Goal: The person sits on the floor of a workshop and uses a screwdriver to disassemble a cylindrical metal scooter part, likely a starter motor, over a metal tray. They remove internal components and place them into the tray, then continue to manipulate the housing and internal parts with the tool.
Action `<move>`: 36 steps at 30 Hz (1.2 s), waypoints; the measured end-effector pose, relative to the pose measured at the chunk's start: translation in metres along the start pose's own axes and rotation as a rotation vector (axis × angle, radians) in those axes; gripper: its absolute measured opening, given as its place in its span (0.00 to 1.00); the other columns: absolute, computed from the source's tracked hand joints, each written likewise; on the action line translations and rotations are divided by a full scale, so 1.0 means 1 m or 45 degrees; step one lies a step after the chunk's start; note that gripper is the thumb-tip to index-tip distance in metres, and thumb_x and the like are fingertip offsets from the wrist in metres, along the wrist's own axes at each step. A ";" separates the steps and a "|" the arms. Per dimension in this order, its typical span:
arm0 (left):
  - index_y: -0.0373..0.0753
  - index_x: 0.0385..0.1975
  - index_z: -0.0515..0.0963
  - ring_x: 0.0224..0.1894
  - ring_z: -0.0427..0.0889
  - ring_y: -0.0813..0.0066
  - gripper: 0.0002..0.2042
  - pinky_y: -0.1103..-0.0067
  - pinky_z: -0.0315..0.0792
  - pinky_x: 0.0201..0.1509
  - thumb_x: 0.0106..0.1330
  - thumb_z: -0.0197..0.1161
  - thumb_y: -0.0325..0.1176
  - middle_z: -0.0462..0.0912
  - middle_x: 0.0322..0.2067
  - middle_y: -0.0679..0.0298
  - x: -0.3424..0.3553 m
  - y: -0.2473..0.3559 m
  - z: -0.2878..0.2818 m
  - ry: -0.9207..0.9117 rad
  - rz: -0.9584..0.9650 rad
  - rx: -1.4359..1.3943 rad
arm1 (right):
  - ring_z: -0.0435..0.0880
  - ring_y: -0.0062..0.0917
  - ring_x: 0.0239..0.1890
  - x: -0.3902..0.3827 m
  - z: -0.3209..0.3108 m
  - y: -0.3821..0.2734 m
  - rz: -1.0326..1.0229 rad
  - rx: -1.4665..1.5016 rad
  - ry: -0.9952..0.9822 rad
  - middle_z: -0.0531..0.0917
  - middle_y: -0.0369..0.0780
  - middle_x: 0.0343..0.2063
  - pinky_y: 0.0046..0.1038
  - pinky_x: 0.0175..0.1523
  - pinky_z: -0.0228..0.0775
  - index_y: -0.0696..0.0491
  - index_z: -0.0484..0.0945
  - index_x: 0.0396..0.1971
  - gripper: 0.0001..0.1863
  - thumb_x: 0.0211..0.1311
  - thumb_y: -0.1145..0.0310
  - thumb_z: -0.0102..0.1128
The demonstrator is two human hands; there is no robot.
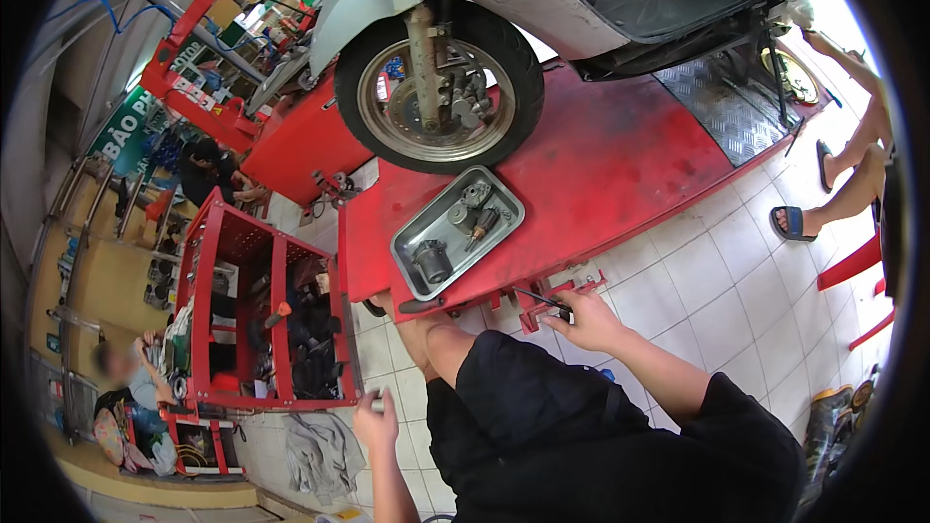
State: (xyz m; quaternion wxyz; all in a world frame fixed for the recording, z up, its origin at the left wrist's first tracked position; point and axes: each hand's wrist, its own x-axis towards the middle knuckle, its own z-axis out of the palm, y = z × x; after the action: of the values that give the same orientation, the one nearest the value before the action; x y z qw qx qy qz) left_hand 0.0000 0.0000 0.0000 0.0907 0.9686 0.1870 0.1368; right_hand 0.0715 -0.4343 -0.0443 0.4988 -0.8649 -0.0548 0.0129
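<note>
Across the red bench (601, 160), one scooter front wheel (446, 163) stands well beyond our right hand (587, 322); one metal tray (431, 228) with at least three machine parts (433, 261) lies nearer, ahead-left. One red tool cart (279, 281) stands ahead-left of our left hand (378, 418), whose fingers curl, contents unclear to us. Our right grips one slim black tool (542, 300).

Right hand (587, 322)'s got a slim dark tool (541, 300) by the red platform (601, 155)'s edge. Left hand (378, 418)'s half curled near the red cart (279, 276), can't tell if it's gripping anything. Metal tray (436, 225) of parts sits beside the scooter's front wheel (405, 102).
</note>
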 end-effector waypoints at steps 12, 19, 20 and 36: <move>0.23 0.44 0.82 0.22 0.84 0.68 0.22 0.75 0.76 0.24 0.69 0.65 0.42 0.87 0.33 0.49 -0.122 -0.125 -0.075 0.489 -0.540 -0.558 | 0.86 0.48 0.43 -0.021 0.006 -0.057 -0.259 0.042 -0.198 0.86 0.53 0.35 0.43 0.48 0.76 0.60 0.81 0.50 0.26 0.62 0.52 0.67; 0.28 0.50 0.80 0.26 0.83 0.77 0.19 0.82 0.73 0.26 0.71 0.65 0.40 0.85 0.32 0.62 -0.071 -0.060 -0.123 0.317 -0.296 -1.040 | 0.87 0.44 0.39 -0.041 -0.035 -0.036 -0.165 0.055 -0.044 0.87 0.50 0.33 0.39 0.45 0.78 0.59 0.82 0.46 0.23 0.61 0.55 0.70; 0.28 0.50 0.80 0.27 0.83 0.78 0.18 0.82 0.73 0.26 0.72 0.65 0.39 0.85 0.33 0.62 -0.062 -0.041 -0.128 0.306 -0.220 -1.076 | 0.87 0.43 0.36 -0.050 -0.040 -0.027 -0.153 0.048 0.019 0.87 0.50 0.32 0.37 0.44 0.78 0.60 0.82 0.46 0.23 0.60 0.56 0.71; 0.31 0.53 0.80 0.33 0.84 0.77 0.18 0.81 0.74 0.33 0.71 0.66 0.38 0.86 0.38 0.62 0.053 0.081 -0.066 -0.339 0.278 -1.258 | 0.88 0.45 0.33 -0.122 -0.160 -0.119 -0.034 -1.190 0.375 0.86 0.51 0.27 0.44 0.36 0.80 0.57 0.84 0.27 0.05 0.54 0.72 0.62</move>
State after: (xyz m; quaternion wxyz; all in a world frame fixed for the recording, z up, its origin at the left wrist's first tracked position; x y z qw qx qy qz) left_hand 0.0545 -0.0454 0.0932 0.5452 0.8330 -0.0152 0.0929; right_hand -0.0475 -0.5260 0.1352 0.0599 -0.9880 0.0053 -0.1421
